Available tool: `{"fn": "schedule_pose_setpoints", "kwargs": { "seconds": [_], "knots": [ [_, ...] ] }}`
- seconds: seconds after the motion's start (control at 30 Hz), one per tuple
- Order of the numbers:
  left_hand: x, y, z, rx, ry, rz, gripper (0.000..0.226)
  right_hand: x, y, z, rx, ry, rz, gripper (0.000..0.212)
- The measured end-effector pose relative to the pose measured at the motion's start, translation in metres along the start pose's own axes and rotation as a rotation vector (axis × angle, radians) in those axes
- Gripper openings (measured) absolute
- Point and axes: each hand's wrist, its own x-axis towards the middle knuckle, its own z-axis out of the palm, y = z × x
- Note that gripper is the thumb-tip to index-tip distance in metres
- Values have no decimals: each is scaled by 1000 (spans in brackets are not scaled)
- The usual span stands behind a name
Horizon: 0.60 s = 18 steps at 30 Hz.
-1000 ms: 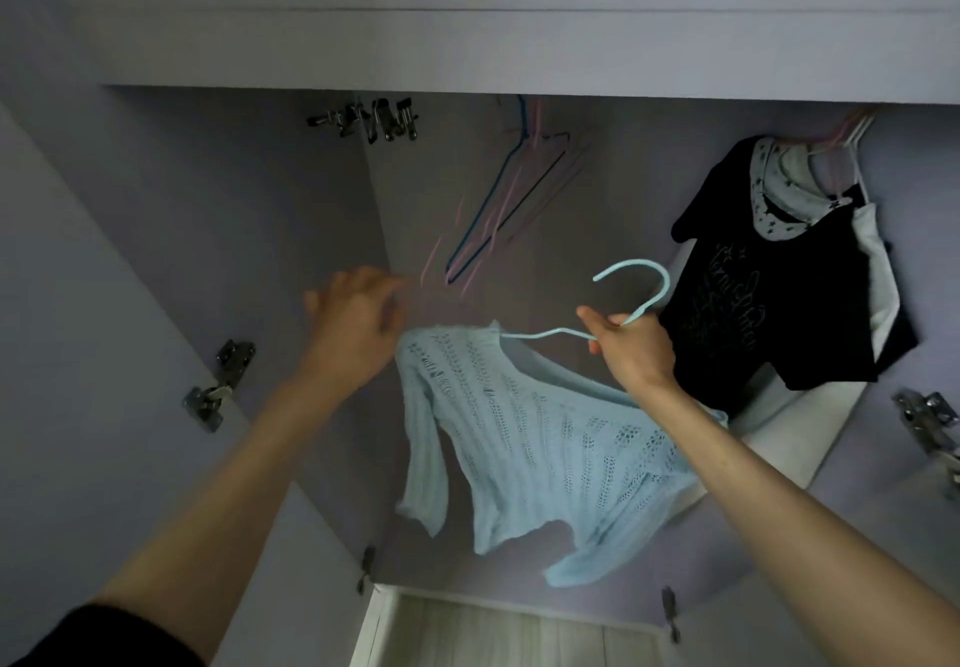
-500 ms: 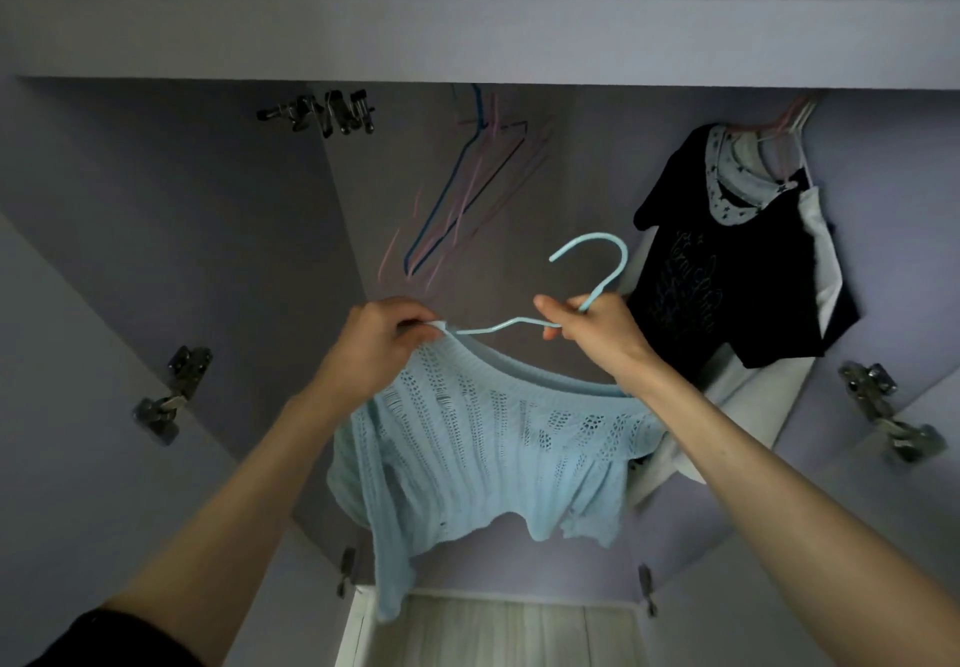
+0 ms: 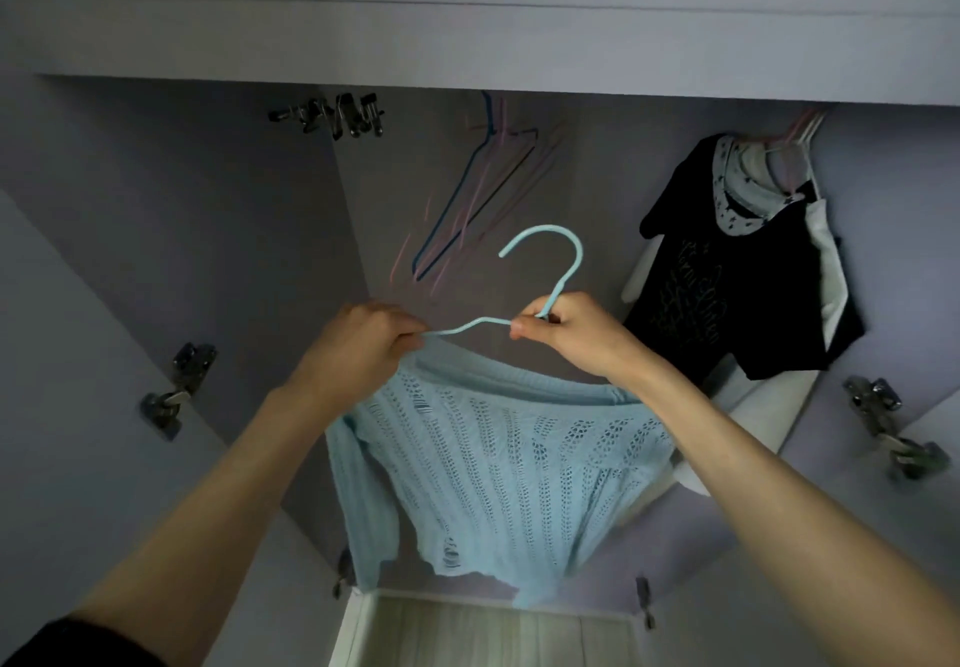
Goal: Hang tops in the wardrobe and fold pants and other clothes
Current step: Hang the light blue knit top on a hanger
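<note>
Both hands are holding a light blue hanger (image 3: pixel 558 271) up inside the open wardrobe (image 3: pixel 467 48). The right hand (image 3: pixel 571 334) is pinching the hanger's neck just below the hook. The left hand (image 3: pixel 358 349) is gripping its left arm together with the collar of a blue knit sweater (image 3: pixel 493 464), which is draping down from the hanger. Empty hangers (image 3: pixel 467 199) are hanging behind, and a black top (image 3: pixel 748 277) is hanging to the right.

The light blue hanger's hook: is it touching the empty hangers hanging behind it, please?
Apart. In the head view the light blue hanger is held lower, with bare wardrobe wall showing between its hook and the empty hangers.
</note>
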Motion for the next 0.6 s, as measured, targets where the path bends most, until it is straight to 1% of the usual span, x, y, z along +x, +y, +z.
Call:
{"fn": "schedule_pose_setpoints", "kwargs": {
  "seconds": [0.1,0.13,0.2,0.23,0.27,0.3,0.33,0.37,0.4,0.43,0.47,0.5,0.53,0.6],
  "knots": [
    [-3,4,2,-55,164,16,10,0,2,-2,18,-32,-19,7],
    [-3,5,3,-65,193,2,9,-2,7,-4,36,-45,-16,3],
    [-6,4,6,-51,219,-32,8,-3,26,-12,-7,-21,19,19],
    [-8,2,8,-49,239,-42,8,-3,41,-19,-128,17,55,31],
    [-10,-1,9,-57,260,-56,8,-5,57,-27,-300,40,120,46],
    [-13,-4,9,-71,280,-84,11,-8,72,-33,-426,25,215,59],
    [-15,-7,8,-86,303,-121,13,-11,87,-37,-467,-14,310,68],
    [-16,-11,7,-100,326,-149,14,-14,100,-38,-450,-54,380,70],
    [-17,-14,6,-110,346,-168,14,-15,110,-36,-419,-65,411,64],
    [-17,-16,4,-112,356,-180,15,-14,118,-34,-394,-35,407,51],
    [-17,-18,3,-104,357,-185,14,-12,125,-30,-378,38,376,34],
    [-17,-19,1,-92,353,-181,14,-10,128,-28,-359,122,334,21],
    [-18,-21,-1,-80,347,-176,13,-8,129,-27,-335,189,304,22],
    [-20,-25,-4,-49,343,-177,11,-5,130,-26,-263,221,274,25]
  ]
}}
